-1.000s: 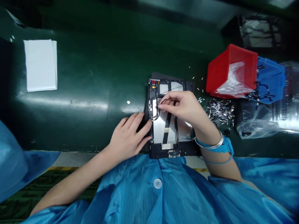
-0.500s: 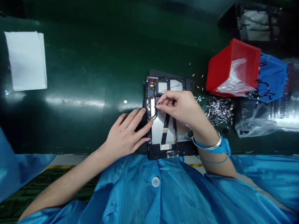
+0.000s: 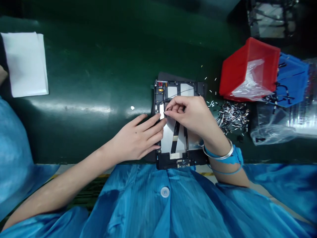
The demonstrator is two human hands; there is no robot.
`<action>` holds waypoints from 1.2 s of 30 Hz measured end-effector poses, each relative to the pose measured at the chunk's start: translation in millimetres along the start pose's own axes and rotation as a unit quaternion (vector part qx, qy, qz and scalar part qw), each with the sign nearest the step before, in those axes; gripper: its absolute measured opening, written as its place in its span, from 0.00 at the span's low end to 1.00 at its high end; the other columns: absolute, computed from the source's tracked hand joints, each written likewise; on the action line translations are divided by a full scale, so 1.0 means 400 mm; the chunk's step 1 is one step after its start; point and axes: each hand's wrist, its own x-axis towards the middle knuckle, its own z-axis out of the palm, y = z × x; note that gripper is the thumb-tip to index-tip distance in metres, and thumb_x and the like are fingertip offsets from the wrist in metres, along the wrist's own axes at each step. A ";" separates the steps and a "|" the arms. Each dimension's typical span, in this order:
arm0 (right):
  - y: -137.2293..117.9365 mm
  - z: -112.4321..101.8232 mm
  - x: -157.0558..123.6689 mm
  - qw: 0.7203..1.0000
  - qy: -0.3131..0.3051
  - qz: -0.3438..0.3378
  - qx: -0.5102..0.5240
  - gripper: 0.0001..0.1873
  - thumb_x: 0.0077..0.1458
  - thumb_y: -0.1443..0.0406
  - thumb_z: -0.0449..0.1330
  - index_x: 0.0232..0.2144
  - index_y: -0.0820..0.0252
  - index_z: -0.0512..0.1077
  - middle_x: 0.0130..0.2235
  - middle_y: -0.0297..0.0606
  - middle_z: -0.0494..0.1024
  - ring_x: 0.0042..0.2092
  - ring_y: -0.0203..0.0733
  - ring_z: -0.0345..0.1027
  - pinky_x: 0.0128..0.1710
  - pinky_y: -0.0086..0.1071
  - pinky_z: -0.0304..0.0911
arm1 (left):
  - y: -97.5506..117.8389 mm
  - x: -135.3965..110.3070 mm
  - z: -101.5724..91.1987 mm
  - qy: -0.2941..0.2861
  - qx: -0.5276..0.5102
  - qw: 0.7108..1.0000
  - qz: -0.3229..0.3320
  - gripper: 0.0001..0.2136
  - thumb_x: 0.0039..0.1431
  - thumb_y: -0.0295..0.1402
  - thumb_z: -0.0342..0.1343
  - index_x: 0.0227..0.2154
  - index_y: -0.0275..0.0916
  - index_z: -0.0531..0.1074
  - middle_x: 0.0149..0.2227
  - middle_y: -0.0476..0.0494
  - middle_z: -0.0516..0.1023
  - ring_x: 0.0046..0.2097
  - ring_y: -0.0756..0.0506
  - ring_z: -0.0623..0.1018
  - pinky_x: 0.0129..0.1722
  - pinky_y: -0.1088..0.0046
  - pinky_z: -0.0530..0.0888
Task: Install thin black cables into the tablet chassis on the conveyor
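Note:
An opened tablet (image 3: 166,140) lies on the bench in front of me, its silver inner plates and black frame showing. My left hand (image 3: 138,137) rests with fingers stretched across the tablet's left side, the tips near a white strip (image 3: 161,109). My right hand (image 3: 189,114) is over the tablet's middle, thumb and forefinger pinched at a thin black cable along that strip; the fingers cover most of the cable. Below the right hand a flat black ribbon cable (image 3: 174,140) slants down the plate. A thin dark wire crosses the tablet's upper part.
On the right a heap of small metal-ended parts (image 3: 232,115) lies before a red bin (image 3: 234,72) and a blue bin (image 3: 296,89). Clear plastic bags (image 3: 274,134) lie beside them. White sheets (image 3: 27,66) are at far left, near another person's blue sleeve (image 3: 12,152).
My left hand has shifted right and its fingers now cover the curved end of the black cable. My right hand keeps its pinch. Another person's hand has come in at the left edge.

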 end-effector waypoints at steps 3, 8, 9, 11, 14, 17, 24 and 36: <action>0.002 -0.005 -0.027 0.995 0.072 -0.016 -0.063 0.05 0.53 0.66 0.60 0.35 0.58 0.75 0.24 0.30 0.72 0.28 0.35 0.64 0.31 0.31 0.55 | -0.003 0.005 -0.001 0.007 -0.005 1.000 -0.001 0.19 0.69 0.38 0.41 0.48 0.32 0.72 0.57 0.37 0.72 0.59 0.36 0.69 0.55 0.57 0.67; 0.016 -0.002 -0.097 0.963 0.108 -0.117 -0.219 0.14 0.62 0.64 0.51 0.43 0.56 0.76 0.30 0.39 0.75 0.34 0.40 0.65 0.31 0.33 0.56 | -0.011 0.003 0.001 0.011 -0.022 1.000 0.000 0.20 0.69 0.39 0.40 0.54 0.32 0.68 0.58 0.38 0.71 0.60 0.37 0.68 0.57 0.56 0.65; 0.021 0.001 -0.106 0.955 0.086 -0.147 -0.243 0.16 0.63 0.66 0.50 0.46 0.55 0.75 0.31 0.40 0.75 0.35 0.41 0.64 0.30 0.33 0.56 | -0.012 0.002 0.001 0.008 -0.023 1.000 -0.002 0.20 0.69 0.38 0.40 0.54 0.32 0.67 0.58 0.38 0.71 0.61 0.37 0.68 0.58 0.56 0.64; 0.030 0.010 -0.114 0.936 0.054 -0.192 -0.292 0.19 0.62 0.69 0.48 0.50 0.54 0.73 0.32 0.40 0.74 0.35 0.41 0.63 0.28 0.33 0.55 | -0.012 0.000 0.002 0.005 -0.027 1.000 -0.006 0.20 0.69 0.38 0.40 0.55 0.32 0.67 0.58 0.38 0.71 0.61 0.37 0.68 0.58 0.56 0.63; 0.039 0.019 -0.112 0.910 0.045 -0.212 -0.354 0.21 0.62 0.71 0.48 0.53 0.55 0.72 0.30 0.40 0.73 0.35 0.40 0.60 0.26 0.32 0.52 | -0.012 0.000 0.004 0.013 -0.034 0.999 -0.003 0.20 0.69 0.38 0.40 0.54 0.32 0.68 0.57 0.37 0.72 0.60 0.37 0.68 0.58 0.55 0.64; 0.037 0.020 -0.111 0.901 0.050 -0.211 -0.377 0.20 0.62 0.70 0.49 0.53 0.56 0.71 0.29 0.40 0.71 0.35 0.41 0.58 0.25 0.32 0.51 | -0.012 0.000 0.005 0.014 -0.035 0.999 -0.004 0.20 0.69 0.39 0.41 0.54 0.32 0.68 0.57 0.37 0.71 0.60 0.37 0.69 0.57 0.56 0.65; 0.023 0.033 -0.118 0.879 0.074 -0.224 -0.414 0.20 0.63 0.70 0.47 0.53 0.62 0.71 0.30 0.41 0.72 0.35 0.42 0.59 0.25 0.33 0.51 | -0.011 -0.003 0.006 0.023 -0.040 0.999 -0.006 0.21 0.69 0.40 0.41 0.54 0.31 0.68 0.57 0.37 0.71 0.60 0.36 0.69 0.57 0.56 0.65; 0.038 -0.005 -0.166 0.931 0.156 -0.101 -0.314 0.24 0.63 0.65 0.47 0.60 0.60 0.65 0.32 0.40 0.76 0.34 0.42 0.66 0.29 0.33 0.55 | 0.024 -0.022 -0.005 0.033 -0.132 0.987 -0.083 0.23 0.67 0.40 0.45 0.61 0.37 0.61 0.63 0.36 0.64 0.65 0.36 0.61 0.58 0.54 0.65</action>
